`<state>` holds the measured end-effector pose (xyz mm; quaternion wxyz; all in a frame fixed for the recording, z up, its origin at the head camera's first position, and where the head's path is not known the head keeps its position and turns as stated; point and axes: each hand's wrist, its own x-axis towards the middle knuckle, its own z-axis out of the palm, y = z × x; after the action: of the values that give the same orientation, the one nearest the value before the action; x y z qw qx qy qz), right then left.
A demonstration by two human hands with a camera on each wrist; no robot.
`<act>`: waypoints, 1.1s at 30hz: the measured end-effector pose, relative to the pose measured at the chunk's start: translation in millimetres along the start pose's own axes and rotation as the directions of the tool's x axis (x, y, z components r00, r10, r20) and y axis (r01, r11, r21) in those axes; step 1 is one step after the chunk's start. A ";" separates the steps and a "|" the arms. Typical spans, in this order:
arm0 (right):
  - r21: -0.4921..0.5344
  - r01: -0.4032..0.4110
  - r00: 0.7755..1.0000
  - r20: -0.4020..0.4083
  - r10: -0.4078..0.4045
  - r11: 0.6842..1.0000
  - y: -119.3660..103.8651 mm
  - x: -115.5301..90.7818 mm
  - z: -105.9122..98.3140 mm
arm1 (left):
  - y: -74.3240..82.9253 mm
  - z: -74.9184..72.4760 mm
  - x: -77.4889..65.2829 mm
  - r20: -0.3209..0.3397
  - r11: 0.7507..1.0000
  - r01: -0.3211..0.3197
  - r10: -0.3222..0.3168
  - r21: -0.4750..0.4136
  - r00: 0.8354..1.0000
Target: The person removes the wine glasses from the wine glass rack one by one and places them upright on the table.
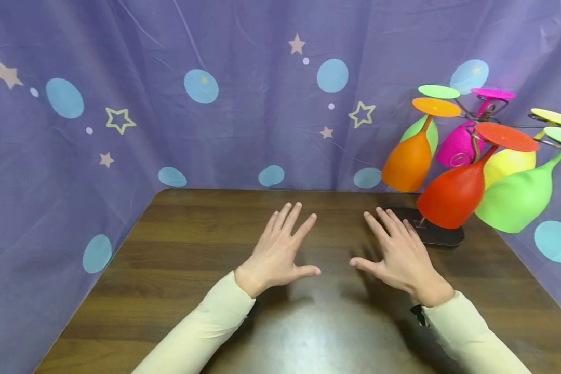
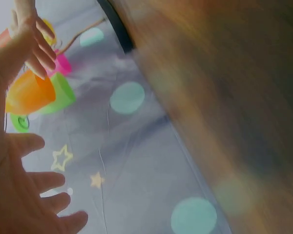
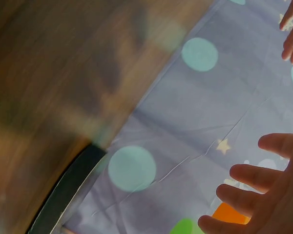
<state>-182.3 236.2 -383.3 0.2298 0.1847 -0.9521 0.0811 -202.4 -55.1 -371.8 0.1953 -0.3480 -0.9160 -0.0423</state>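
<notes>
My left hand (image 1: 278,249) hovers over the middle of the wooden table (image 1: 191,234), fingers spread and straight, holding nothing. To its right, my right hand (image 1: 404,257) is held the same way, fingers apart and thumb pointing inward. Nearest to the right hand is a metal rack on a black base (image 1: 441,234). Colourful goblets hang upside down from it: an orange goblet (image 1: 408,161), a red goblet (image 1: 453,192), a light green goblet (image 1: 519,197), a magenta goblet (image 1: 458,143), a yellow goblet (image 1: 509,163) and another green goblet behind the orange one.
A purple curtain (image 1: 243,135) with stars and blue dots stands behind the table and along both sides. The rack's goblets overhang the back right of the table. Both forearms wear pale sleeves (image 1: 205,324).
</notes>
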 end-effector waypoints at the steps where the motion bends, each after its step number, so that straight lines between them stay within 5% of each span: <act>1: -0.004 -0.002 1.000 -0.002 0.002 1.000 3.9 0.0 -1.1 | 2.2 1.1 3.9 -0.007 1.000 -0.009 0.009 -0.015 1.000; 9: -0.018 -0.044 0.999 -0.004 0.044 0.999 35.6 -7.9 -7.2 | 22.8 11.3 35.3 -0.030 0.993 -0.040 0.037 -0.112 0.999; 18: -0.017 -0.092 0.996 -0.001 0.092 0.996 73.4 -8.9 -8.2 | 49.0 23.1 68.7 0.101 0.939 0.072 -0.040 -0.335 0.994; 23: 0.001 -0.097 0.995 -0.019 0.097 0.995 92.8 -9.7 -7.0 | 61.1 29.7 85.1 0.150 0.919 0.114 -0.061 -0.377 0.987; 33: 0.111 -0.219 0.971 0.119 0.205 0.969 117.0 -10.6 -5.1 | 72.6 49.5 115.4 0.255 0.787 0.295 -0.180 -0.542 0.950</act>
<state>-216.9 348.2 -391.9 0.1570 0.0997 -0.9704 0.1541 -249.8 81.8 -377.0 -0.0137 -0.2746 -0.9112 -0.3069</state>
